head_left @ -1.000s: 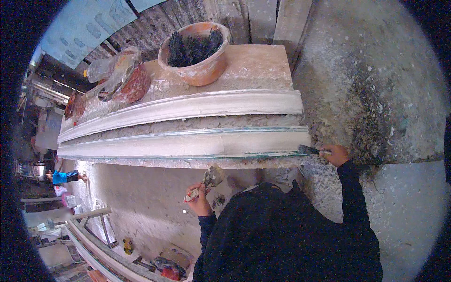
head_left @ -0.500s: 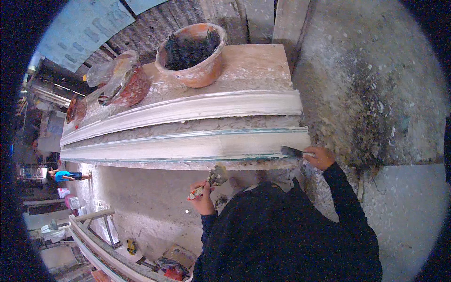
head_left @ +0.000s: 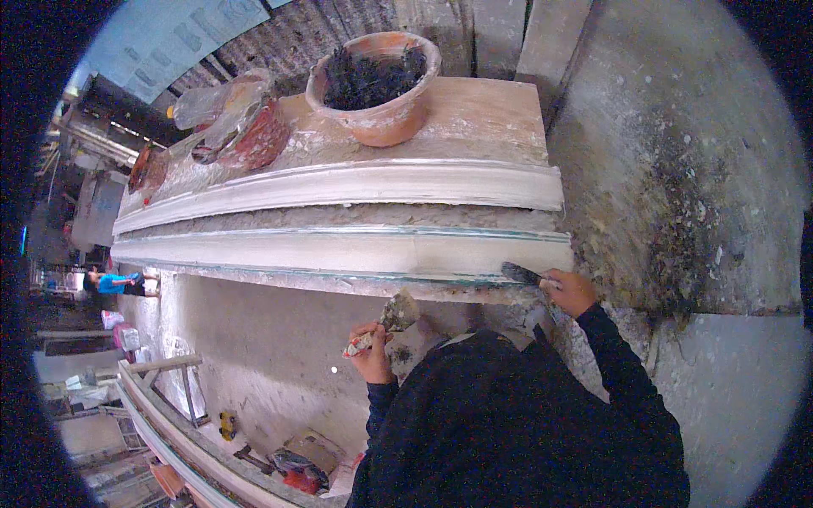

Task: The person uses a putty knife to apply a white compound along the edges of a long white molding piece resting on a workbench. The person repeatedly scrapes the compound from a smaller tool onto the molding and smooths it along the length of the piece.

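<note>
White plaster-like material forms the near strip [head_left: 339,252], which lies along the front edge of the tabletop [head_left: 495,118], with thin green lines running along its borders. At the near strip's right end, the right hand [head_left: 573,293] has its grip clamped on the handle of a dark-bladed scraper [head_left: 522,273], whose blade appears to meet the strip's front border. Just in front of the same strip and apart from it, the left hand [head_left: 371,349] has its grip closed around a caked putty knife [head_left: 400,311]. Good work here would probably call for a shallow blade angle, light, even pressure and a stroke that follows the near strip's length, since a corner dug in could gouge the soft-looking face or chip the border. The caked putty knife would best hang clear in front of the near strip, so nothing drops onto it. Beyond the near strip lies the far strip [head_left: 364,186], which the scraping elbow room leaves untouched.
</note>
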Tool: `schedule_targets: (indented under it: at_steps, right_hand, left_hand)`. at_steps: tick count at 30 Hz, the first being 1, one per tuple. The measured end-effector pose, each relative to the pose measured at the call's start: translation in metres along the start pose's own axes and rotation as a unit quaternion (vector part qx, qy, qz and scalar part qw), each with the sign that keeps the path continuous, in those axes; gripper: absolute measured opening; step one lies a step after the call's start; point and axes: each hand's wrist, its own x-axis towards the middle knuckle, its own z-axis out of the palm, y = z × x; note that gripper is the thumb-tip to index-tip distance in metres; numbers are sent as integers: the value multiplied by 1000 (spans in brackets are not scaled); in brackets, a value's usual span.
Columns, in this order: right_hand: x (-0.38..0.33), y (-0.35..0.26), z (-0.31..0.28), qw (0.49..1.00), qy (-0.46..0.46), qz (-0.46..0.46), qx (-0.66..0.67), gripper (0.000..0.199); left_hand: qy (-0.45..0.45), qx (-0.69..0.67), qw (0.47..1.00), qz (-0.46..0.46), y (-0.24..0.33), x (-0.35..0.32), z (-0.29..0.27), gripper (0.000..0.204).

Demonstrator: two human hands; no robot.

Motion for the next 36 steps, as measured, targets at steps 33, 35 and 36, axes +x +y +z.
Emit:
schedule_targets:
  at_steps: [33,35,36]
  right_hand:
    - [31,-103,55,993,20,-107,-35,30]
    - [45,-128,78,994,10,-106,-37,29]
    - [52,-144,87,993,3,-107,-39,29]
  left_hand:
    - [104,-10,994,9,3,-5,-56,15]
    - [98,-9,995,12,3,-4,-55,15]
    - [98,-8,995,13,2,-3,-56,15]
